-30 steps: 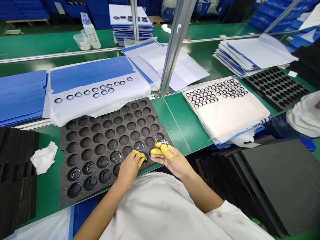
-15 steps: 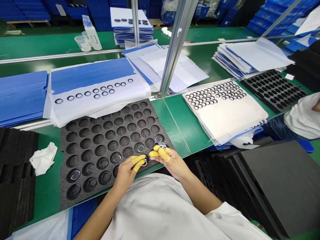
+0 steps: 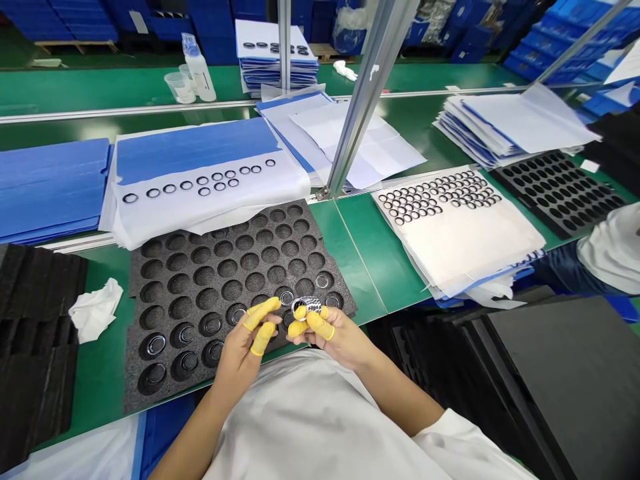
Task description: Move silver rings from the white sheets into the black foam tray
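My right hand (image 3: 336, 333), with yellow finger cots on thumb and fingertips, grips a short stack of shiny metal rings (image 3: 310, 305) above the front right of a dark foam tray (image 3: 168, 355). Just left of the stack, my left hand (image 3: 244, 347) has its thumb and fingers apart, also in yellow cots, and I see nothing between them. Round pockets fill the tray. Rings such as this metal ring (image 3: 156, 343) sit in several front and right-side pockets, while many farther pockets hold none. My hands hide some front pockets.
Behind the tray, a white sheet (image 3: 210, 213) carries loose rings. A white-topped stack (image 3: 465, 247) with many rings stands to the right, near another person's sleeve (image 3: 613, 247). A metal post (image 3: 357, 100) rises between. Crumpled tissue (image 3: 97, 310) and black foam (image 3: 37, 373) lie left.
My left hand has let go of a ring at the tray's front pockets and moved slightly left, fingers spreading. My right hand has shifted left and toward me with the ring stack.
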Demonstrator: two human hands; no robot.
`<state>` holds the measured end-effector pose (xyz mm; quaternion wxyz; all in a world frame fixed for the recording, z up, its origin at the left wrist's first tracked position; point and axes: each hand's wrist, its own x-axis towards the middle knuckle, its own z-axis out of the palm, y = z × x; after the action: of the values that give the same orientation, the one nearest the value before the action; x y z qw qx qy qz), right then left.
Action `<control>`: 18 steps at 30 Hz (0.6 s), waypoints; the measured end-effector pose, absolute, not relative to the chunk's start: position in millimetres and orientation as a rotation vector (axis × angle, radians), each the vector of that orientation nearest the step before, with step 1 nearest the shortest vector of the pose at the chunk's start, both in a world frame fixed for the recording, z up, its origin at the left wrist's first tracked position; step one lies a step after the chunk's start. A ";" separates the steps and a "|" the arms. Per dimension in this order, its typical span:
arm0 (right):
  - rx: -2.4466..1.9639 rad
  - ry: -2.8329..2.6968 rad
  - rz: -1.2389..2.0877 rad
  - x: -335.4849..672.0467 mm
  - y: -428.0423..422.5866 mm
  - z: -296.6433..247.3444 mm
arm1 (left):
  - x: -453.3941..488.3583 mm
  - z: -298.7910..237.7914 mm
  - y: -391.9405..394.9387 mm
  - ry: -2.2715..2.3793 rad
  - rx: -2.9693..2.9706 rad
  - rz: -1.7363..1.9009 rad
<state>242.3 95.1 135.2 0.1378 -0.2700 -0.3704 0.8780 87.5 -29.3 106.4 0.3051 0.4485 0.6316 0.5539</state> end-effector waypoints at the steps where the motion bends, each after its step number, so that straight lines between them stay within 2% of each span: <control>1: -0.809 -1.070 2.540 241.4 94.3 135.7 | 84.9 110.4 -31.8 1.671 1.205 1.469; 9: -0.735 -1.178 2.607 235.2 87.0 155.9 | 75.3 145.1 -27.9 1.658 1.824 1.463; 18: -0.642 -1.287 2.629 237.6 81.8 163.1 | 79.4 151.9 -32.4 1.626 1.816 1.551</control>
<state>237.6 81.8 163.1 0.0724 -0.2136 -0.4283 0.8750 79.4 -32.4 151.9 0.1258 0.6236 0.5583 0.5325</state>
